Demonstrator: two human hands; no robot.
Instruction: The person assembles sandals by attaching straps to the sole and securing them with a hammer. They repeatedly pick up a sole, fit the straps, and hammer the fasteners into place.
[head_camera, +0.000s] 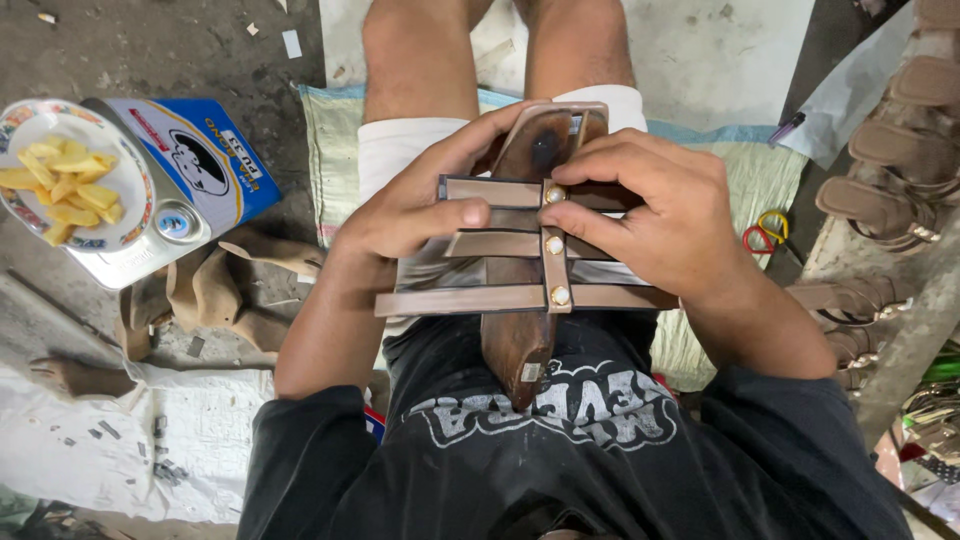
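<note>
A dark wooden shoe last (519, 345) rests on my lap, pointing away from me. Over it lies a brown strap piece (470, 298): three horizontal bands crossed by one vertical band with three round metal studs. My left hand (415, 205) grips the left ends of the upper bands, thumb lying across the middle one. My right hand (660, 215) presses on the right side, thumb beside the studded vertical band. Both hands hold the strap piece against the last.
A plate of yellow fried pieces (65, 175) sits on a blue-and-silver tin (200, 165) at left. Brown strap scraps (215, 290) lie on the floor. Finished brown sandals (900, 140) line the right side. Scissors with red and yellow handles (765, 232) lie on the woven mat (330, 140).
</note>
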